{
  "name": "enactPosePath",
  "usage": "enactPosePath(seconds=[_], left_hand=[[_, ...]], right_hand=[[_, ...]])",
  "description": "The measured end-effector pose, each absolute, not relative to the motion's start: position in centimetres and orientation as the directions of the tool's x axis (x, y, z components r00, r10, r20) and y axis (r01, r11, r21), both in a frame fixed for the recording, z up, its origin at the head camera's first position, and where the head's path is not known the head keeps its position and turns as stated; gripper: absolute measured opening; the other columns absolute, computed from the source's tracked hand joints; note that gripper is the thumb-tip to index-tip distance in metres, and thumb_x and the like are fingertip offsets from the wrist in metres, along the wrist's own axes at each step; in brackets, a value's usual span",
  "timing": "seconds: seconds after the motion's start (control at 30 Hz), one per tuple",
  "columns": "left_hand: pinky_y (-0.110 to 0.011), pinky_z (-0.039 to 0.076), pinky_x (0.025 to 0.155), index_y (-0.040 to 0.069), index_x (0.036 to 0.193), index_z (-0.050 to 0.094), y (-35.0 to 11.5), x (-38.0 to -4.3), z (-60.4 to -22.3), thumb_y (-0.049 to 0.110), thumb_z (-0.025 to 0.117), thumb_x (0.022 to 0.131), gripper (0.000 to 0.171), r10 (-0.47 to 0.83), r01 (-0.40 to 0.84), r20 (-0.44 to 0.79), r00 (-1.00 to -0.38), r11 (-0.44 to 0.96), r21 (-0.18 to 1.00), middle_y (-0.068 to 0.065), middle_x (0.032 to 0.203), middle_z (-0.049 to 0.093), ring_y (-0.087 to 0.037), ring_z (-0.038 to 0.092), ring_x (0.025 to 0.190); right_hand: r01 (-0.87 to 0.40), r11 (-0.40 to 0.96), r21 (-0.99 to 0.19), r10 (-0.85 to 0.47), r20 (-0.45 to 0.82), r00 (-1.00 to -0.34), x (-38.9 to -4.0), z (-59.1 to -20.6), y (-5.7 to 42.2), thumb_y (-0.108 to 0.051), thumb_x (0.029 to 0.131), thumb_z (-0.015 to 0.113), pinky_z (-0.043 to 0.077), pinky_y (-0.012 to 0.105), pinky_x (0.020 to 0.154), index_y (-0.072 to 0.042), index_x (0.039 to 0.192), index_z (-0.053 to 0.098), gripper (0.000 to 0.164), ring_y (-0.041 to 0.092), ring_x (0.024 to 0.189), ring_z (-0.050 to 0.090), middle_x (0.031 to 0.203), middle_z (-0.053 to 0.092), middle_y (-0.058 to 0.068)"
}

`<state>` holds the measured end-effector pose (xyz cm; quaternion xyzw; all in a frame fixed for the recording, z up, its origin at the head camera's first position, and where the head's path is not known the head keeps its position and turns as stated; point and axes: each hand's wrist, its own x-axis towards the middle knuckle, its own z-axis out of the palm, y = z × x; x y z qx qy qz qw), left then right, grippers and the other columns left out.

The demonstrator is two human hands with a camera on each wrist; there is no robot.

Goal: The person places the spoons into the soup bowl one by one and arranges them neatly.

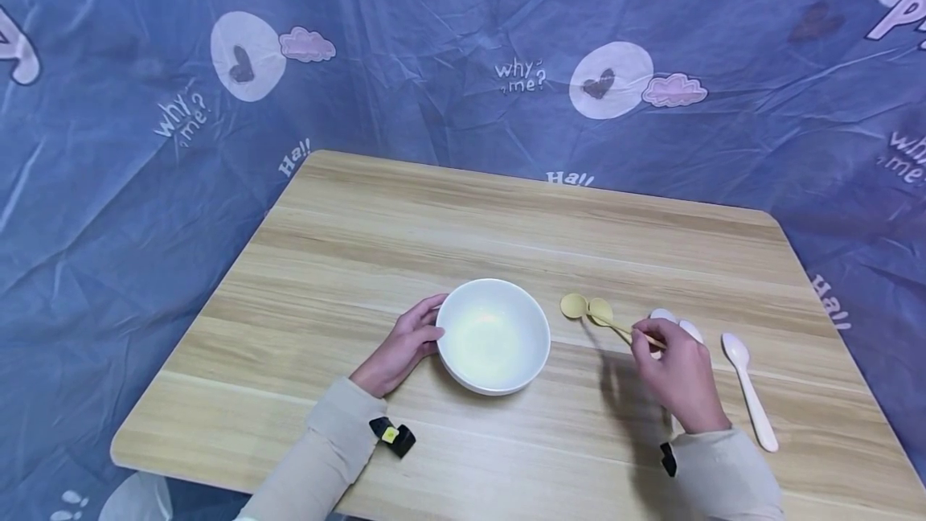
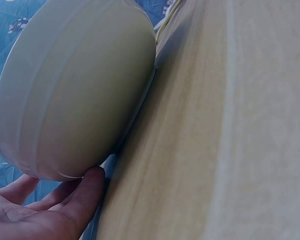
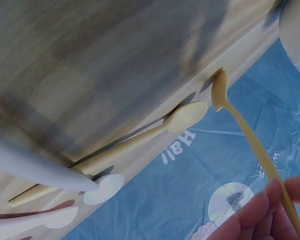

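A white bowl (image 1: 493,336) stands on the wooden table in front of the person. At its left side the left hand (image 1: 405,344) holds it, the thumb at the rim and the fingertips (image 2: 93,175) against the lower wall. To the right of the bowl, the right hand (image 1: 678,368) pinches the handle of a yellow spoon (image 3: 250,135) between thumb and fingers, the spoon's head pointing toward the bowl. A second yellow spoon (image 3: 187,117) lies on the table beside it, its handle partly hidden by the right hand in the head view.
Two white spoons (image 3: 104,189) lie close by, mostly covered by the right hand in the head view. Farther right is another white spoon (image 1: 748,392). Behind the wooden table (image 1: 434,215) hangs a blue printed cloth (image 1: 448,103).
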<state>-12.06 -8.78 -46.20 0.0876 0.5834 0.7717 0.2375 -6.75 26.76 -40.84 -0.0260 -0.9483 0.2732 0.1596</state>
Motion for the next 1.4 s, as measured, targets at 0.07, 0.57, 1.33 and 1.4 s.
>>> enactPosePath(seconds=[0.07,0.57,1.33,1.4], left_hand=[[-0.028,0.047,0.083,0.003,0.147,0.025,-8.8,-12.1,-46.2,0.005,0.047,0.089,0.061,0.470,-0.262,-0.139,-0.871,-0.208,0.942,-0.025,0.144,0.035,-0.018,0.051,0.110],[-0.028,0.047,0.083,0.002,0.146,0.025,-8.8,-12.1,-46.2,0.004,0.046,0.089,0.061,0.469,-0.262,-0.141,-0.872,-0.204,0.943,-0.025,0.144,0.035,-0.019,0.051,0.111],[-0.029,0.048,0.082,0.003,0.147,0.024,-8.7,-12.0,-46.5,0.005,0.046,0.088,0.063,0.465,-0.276,-0.146,-0.873,-0.225,0.935,-0.026,0.143,0.036,-0.015,0.053,0.106],[-0.029,0.048,0.083,0.003,0.147,0.025,-8.7,-12.0,-46.5,0.005,0.046,0.089,0.062,0.466,-0.277,-0.147,-0.872,-0.224,0.934,-0.025,0.143,0.036,-0.015,0.053,0.107]], right_hand=[[-0.034,0.848,-0.529,0.146,0.296,-0.944,-6.8,-40.9,26.8,-0.011,0.086,0.059,0.044,0.008,0.062,-0.005,0.090,0.068,0.011,0.004,0.078,0.063,0.094,0.069,0.012],[-0.037,0.814,-0.580,0.188,0.323,-0.927,-6.9,-40.2,26.6,-0.010,0.086,0.058,0.045,0.008,0.061,-0.007,0.086,0.068,0.010,-0.022,0.072,0.044,0.090,0.069,0.011],[0.019,0.723,-0.690,0.301,0.290,-0.909,-6.8,-38.7,26.1,-0.014,0.087,0.059,0.041,0.008,0.058,-0.005,0.093,0.069,0.015,-0.016,0.068,0.049,0.092,0.069,0.014],[0.024,0.709,-0.705,0.311,0.283,-0.907,-6.9,-38.8,26.2,-0.014,0.087,0.060,0.042,0.009,0.057,-0.005,0.093,0.069,0.014,-0.014,0.068,0.050,0.090,0.068,0.011]])
